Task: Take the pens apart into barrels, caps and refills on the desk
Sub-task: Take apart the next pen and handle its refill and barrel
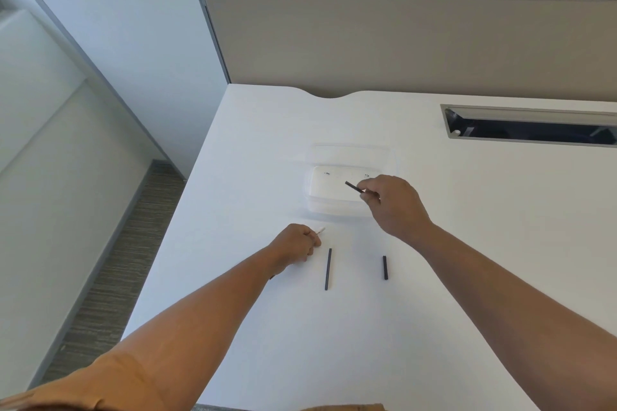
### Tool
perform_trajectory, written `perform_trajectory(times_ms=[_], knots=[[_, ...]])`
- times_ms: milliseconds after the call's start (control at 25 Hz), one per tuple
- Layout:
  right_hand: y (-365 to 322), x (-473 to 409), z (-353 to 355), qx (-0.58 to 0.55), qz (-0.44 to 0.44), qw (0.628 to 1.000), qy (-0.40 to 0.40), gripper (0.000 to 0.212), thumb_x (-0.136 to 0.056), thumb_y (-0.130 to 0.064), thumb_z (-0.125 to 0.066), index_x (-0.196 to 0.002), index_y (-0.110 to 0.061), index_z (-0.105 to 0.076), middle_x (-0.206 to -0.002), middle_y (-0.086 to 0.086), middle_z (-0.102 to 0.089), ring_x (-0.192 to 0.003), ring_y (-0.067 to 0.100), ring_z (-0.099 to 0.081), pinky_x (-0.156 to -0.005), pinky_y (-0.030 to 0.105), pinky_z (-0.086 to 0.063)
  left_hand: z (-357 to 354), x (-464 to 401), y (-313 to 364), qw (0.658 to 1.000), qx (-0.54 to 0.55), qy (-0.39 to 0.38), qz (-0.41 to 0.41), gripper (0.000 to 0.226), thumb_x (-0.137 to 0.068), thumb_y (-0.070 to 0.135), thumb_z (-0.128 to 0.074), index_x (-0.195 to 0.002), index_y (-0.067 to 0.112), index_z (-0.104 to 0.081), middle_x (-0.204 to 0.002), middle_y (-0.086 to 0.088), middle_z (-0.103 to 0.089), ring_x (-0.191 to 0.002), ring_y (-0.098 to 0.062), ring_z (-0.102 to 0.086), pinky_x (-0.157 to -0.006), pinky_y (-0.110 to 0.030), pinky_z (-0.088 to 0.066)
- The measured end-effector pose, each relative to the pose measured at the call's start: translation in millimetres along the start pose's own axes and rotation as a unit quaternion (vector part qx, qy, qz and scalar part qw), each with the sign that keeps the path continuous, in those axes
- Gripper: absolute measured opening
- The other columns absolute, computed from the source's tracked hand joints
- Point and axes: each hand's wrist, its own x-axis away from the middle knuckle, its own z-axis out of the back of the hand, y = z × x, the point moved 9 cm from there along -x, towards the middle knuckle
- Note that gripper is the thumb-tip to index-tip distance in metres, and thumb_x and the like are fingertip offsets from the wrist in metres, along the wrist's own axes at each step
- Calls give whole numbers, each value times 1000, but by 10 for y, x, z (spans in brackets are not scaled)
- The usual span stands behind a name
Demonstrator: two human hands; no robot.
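My right hand (pixel 394 202) pinches a black pen (pixel 354 187) over the clear plastic box (pixel 350 157); the pen's free end points up and left. My left hand (pixel 295 243) rests on the white desk (pixel 467 243), closed around a thin whitish refill (pixel 320 230) whose tip pokes out past the fingers. A long black barrel (pixel 328 269) lies on the desk just right of my left hand. A shorter black cap (pixel 385 267) lies farther right, below my right wrist. Both pieces lie almost parallel, pointing away from me.
The clear box looks nearly bare inside apart from small marks on its floor. A grey cable slot (pixel 527 125) is cut into the desk at the back right. A beige partition (pixel 400 43) stands behind the desk. The desk's left edge drops to carpeted floor (pixel 127 243).
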Motion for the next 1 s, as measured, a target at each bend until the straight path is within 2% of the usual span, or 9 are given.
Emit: perform_trajectory(times_ms=[200,360,520,600,680,840,920,960,1000], knots=[[-39,-405,-125,44,-6,996,-81,19,-98,-15,-56,-101,-19,-74,-94,4,-66,-84,31,-61,-76,43,-53,46,-94,-28,999,20,-5,36,25,-97,9,-45,-87,11,-68,-69,-4,-64,-51,-17,-58,-51,-20,-43],[-29,-630,-253,81,-12,988,-130,21,-98,-13,-56,-102,-19,-75,-99,3,-67,-87,31,-62,-77,43,-55,47,-143,-74,997,57,-46,31,23,-101,13,-49,-94,6,-69,-71,-6,-68,-50,-15,-59,-45,-18,-44],[73,-685,-418,99,-34,977,-187,22,-97,-13,-56,-102,-22,-75,-102,5,-67,-89,32,-63,-78,41,-56,43,-210,-123,993,78,-74,54,24,-101,16,-51,-91,7,-71,-69,-4,-72,-51,-17,-63,-49,-20,-48],[101,-691,-482,97,-37,974,-201,21,-95,-10,-58,-88,-22,-73,-93,4,-66,-85,32,-61,-72,39,-54,36,-233,-136,992,78,-81,64,25,-101,16,-50,-90,8,-71,-70,-4,-74,-53,-18,-65,-50,-20,-49],[102,-679,-498,89,-41,975,-198,31,-92,-5,-57,-67,-24,-59,-80,0,-60,-78,33,-55,-62,35,-48,31,-240,-147,991,79,-83,67,26,-100,15,-49,-90,9,-72,-70,-4,-74,-54,-18,-66,-51,-20,-49],[109,-661,-464,73,-54,979,-181,25,-96,-7,-55,-94,-24,-74,-96,-2,-67,-91,31,-62,-75,40,-56,37,-221,-140,991,87,-78,63,26,-102,16,-49,-91,7,-71,-71,-5,-74,-55,-19,-66,-52,-21,-50],[47,-630,-413,61,-41,985,-157,37,-95,-6,-54,-71,-33,-61,-78,-6,-59,-80,34,-54,-61,36,-48,35,-201,-127,992,90,-70,58,26,-102,16,-49,-91,6,-70,-71,-6,-73,-54,-20,-65,-52,-22,-50],[13,-607,-379,59,-34,987,-147,37,-94,-5,-53,-69,-30,-62,-75,0,-60,-79,39,-53,-60,38,-48,35,-182,-124,992,92,-64,55,26,-102,15,-48,-92,6,-70,-71,-7,-73,-54,-20,-65,-52,-22,-50],[-24,-585,-336,59,-24,990,-129,27,-94,-4,-52,-80,-18,-70,-84,8,-66,-85,43,-58,-67,43,-52,37,-166,-118,993,93,-58,52,26,-103,14,-48,-92,5,-69,-72,-8,-72,-54,-20,-64,-52,-22,-50]])
